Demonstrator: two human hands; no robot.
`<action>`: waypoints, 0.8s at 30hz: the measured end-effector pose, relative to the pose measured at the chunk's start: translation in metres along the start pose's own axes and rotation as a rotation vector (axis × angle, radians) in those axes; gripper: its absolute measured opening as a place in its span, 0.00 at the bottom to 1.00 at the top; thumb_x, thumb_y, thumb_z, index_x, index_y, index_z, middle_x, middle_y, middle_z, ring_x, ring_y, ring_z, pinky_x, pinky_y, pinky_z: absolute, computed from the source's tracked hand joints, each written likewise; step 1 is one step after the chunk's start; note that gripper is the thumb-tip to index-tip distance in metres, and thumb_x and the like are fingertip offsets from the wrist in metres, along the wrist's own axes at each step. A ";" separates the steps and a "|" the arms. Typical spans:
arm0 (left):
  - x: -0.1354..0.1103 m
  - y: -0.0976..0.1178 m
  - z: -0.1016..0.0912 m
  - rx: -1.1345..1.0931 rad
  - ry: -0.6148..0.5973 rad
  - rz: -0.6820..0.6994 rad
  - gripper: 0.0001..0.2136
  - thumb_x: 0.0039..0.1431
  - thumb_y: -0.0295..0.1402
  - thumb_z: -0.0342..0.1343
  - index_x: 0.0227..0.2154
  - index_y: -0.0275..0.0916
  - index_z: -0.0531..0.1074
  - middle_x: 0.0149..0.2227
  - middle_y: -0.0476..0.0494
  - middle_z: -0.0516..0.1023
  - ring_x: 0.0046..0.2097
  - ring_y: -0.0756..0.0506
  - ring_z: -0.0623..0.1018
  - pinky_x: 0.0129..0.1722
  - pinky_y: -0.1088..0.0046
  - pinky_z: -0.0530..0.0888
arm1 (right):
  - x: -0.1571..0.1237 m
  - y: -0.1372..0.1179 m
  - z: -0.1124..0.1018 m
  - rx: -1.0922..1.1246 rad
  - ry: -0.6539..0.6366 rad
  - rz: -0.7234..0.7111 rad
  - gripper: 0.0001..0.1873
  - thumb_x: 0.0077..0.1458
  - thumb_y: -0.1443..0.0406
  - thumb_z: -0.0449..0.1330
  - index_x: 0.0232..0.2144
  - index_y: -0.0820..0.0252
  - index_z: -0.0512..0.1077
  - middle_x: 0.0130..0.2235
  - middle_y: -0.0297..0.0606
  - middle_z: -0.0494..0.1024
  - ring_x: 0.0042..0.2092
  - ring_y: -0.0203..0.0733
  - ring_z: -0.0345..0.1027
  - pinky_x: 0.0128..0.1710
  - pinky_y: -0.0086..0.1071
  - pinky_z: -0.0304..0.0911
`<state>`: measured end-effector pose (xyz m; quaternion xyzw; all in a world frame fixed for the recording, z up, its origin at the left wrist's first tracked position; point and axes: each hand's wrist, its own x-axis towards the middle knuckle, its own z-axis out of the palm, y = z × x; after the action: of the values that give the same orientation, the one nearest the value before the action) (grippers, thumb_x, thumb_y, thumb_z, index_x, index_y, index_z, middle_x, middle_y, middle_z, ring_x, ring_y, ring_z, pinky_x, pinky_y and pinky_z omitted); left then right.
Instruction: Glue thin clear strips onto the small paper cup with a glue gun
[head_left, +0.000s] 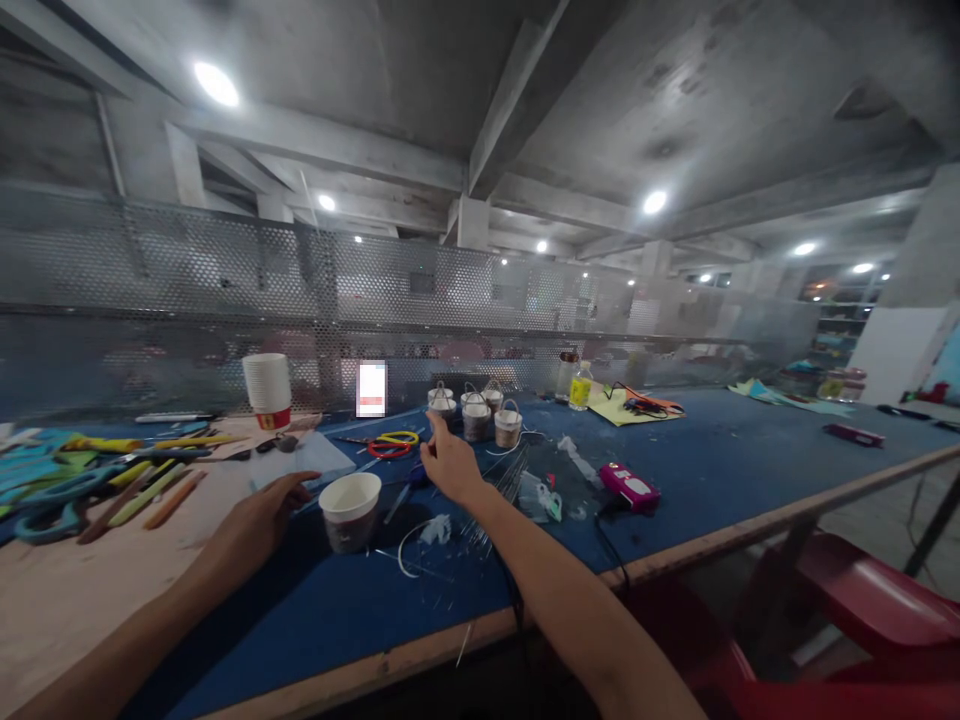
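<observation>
Blue cloth covers the table (712, 480) I am watching from afar. I see the left hand (259, 520) lying palm down with its fingers loosely spread, gripping nothing, just beside a white paper cup (350, 508) that stands upright. The right hand (450, 465) stretches forward past that cup, fingers extended and empty as far as I can tell, its fingertips close to a cluster of small handled baskets (477, 410). Red and yellow scissors (390, 443) lie left of it, a pink device (628, 485) is to its right, and a stack of cups (268, 390) stands further back
</observation>
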<state>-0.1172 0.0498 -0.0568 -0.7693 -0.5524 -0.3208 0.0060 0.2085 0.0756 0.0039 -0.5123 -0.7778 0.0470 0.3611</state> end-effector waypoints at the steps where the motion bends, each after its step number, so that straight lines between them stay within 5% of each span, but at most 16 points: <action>1: 0.000 -0.001 0.000 -0.013 -0.006 0.004 0.25 0.60 0.31 0.43 0.59 0.32 0.71 0.45 0.34 0.86 0.45 0.37 0.85 0.48 0.62 0.77 | 0.000 0.000 0.000 -0.002 0.001 -0.003 0.33 0.69 0.65 0.56 0.73 0.60 0.56 0.47 0.41 0.86 0.49 0.47 0.81 0.50 0.35 0.69; 24: 0.000 0.013 -0.007 -0.066 -0.011 -0.016 0.26 0.57 0.30 0.46 0.57 0.30 0.73 0.43 0.32 0.86 0.46 0.35 0.85 0.49 0.60 0.78 | 0.000 0.000 -0.001 -0.012 -0.005 -0.007 0.33 0.69 0.65 0.56 0.73 0.57 0.56 0.46 0.40 0.86 0.47 0.47 0.80 0.48 0.34 0.69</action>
<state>-0.1098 0.0422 -0.0469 -0.7666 -0.5476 -0.3345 -0.0248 0.2095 0.0748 0.0047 -0.5117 -0.7807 0.0421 0.3562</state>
